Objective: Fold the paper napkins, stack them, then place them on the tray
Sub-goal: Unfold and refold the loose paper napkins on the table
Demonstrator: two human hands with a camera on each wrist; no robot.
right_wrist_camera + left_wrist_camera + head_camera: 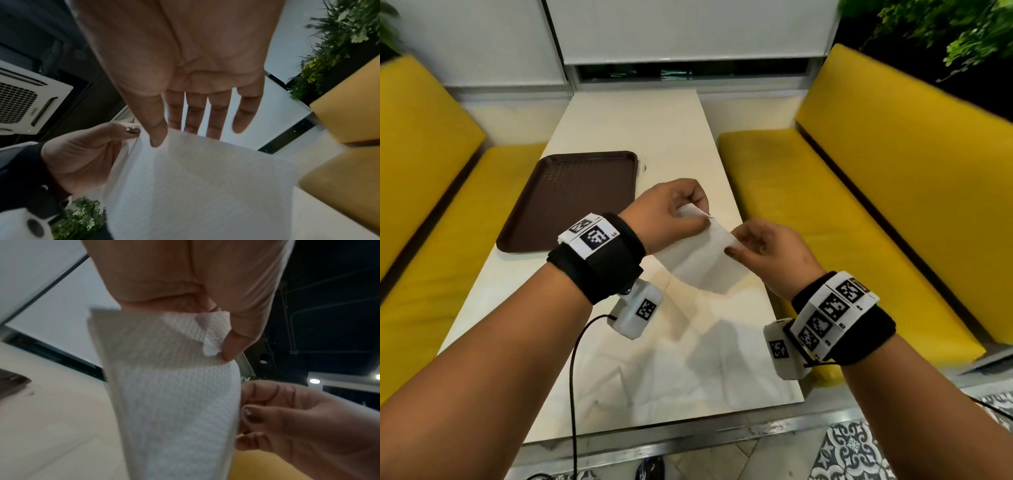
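My left hand (pixel 671 212) covers the far corner of the paper napkin (pixel 702 260), so from the head view I cannot see how that edge lies; the left wrist view shows a small crumpled flap there, pinched between my thumb and curled fingers (pixel 236 344). The napkin's lower part runs out of both wrist views. My right hand (pixel 767 253) grasps the napkin's right edge: thumb on the near face, index behind it, I think, though the sheet hides that fingertip. In the right wrist view the other fingers (pixel 244 116) of that hand stretch out straight past the top edge. Both forearms reach forward, wrists raised, holding the napkin in the air above the pale tabletop (pixel 640 130). The brown tray (pixel 571 198) lies on the tabletop to the left, beyond my left wrist, apart from the napkin.
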